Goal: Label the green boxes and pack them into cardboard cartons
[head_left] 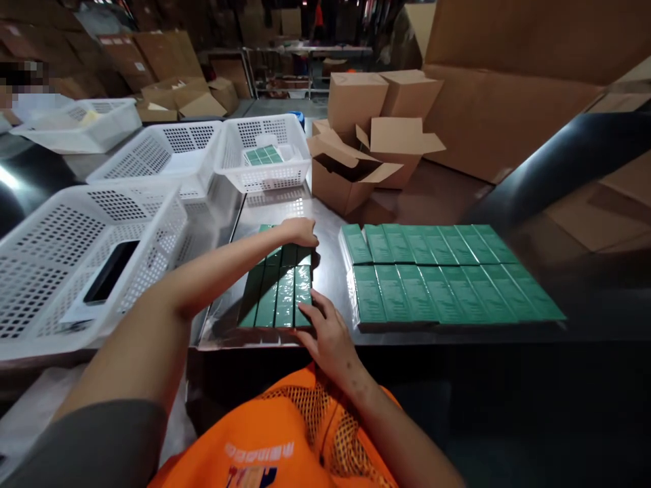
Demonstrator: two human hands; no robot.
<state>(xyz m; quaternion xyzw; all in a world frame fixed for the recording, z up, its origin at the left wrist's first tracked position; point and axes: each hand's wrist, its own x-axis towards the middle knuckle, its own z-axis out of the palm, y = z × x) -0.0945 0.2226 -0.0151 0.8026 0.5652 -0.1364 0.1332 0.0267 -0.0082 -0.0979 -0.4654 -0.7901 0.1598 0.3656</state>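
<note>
A block of small green boxes [285, 291], set in two rows under shiny film, lies on the metal table in front of me. My left hand [301, 232] reaches across to its far right corner with the fingers curled in; what they hold, if anything, is hidden. At the near right corner is my right hand [330, 335], thumb and fingers apart, the fingertips touching the side and top of the end box. To the right lies a larger group of the same green boxes [437, 291], also in two rows, with one box at its far left slightly askew.
White perforated baskets stand at the left; the nearest basket [55, 224] holds a dark phone-like object [112, 271]. Another basket [264, 179] contains green-printed sheets [263, 156]. Open cardboard cartons [340, 176] stand behind the boxes. A large cardboard panel [508, 102] leans at the right.
</note>
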